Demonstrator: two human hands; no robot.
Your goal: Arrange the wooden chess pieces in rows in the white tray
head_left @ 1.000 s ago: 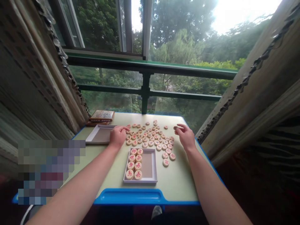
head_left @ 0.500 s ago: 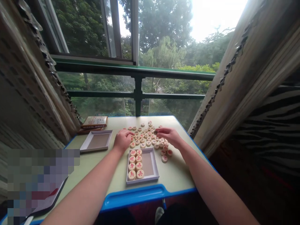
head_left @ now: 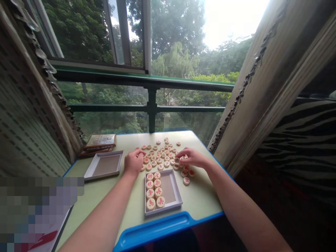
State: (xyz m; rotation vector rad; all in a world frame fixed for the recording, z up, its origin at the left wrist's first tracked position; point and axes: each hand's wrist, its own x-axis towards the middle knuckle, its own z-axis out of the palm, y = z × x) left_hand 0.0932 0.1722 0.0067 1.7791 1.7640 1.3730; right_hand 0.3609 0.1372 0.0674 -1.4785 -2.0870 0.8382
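Observation:
Round wooden Chinese chess pieces (head_left: pixel 166 163) with red or dark characters lie scattered across the pale table. My left hand (head_left: pixel 133 162) rests at the left side of this group, its fingers curled inward. Whatever those fingers may hold is hidden. On the group's right side my right hand (head_left: pixel 193 157) reaches in with fingers apart, close over a few pieces; contact is hard to make out. In front of both hands sits a shallow box tray (head_left: pixel 172 186), where red-lettered pieces (head_left: pixel 158 191) stand in two columns along the left.
An empty box lid (head_left: pixel 104 164) lies at the left, beside stacked flat boxes (head_left: pixel 100 141). A blue trough (head_left: pixel 156 225) runs along the table's front edge. Beyond the table are a green railing (head_left: pixel 152 101) and a window, with a curtain (head_left: pixel 244 94) at the right.
My right hand has come lower and nearer the pieces on the right. My left hand stays beside the group's left side. The camera view has shifted slightly.

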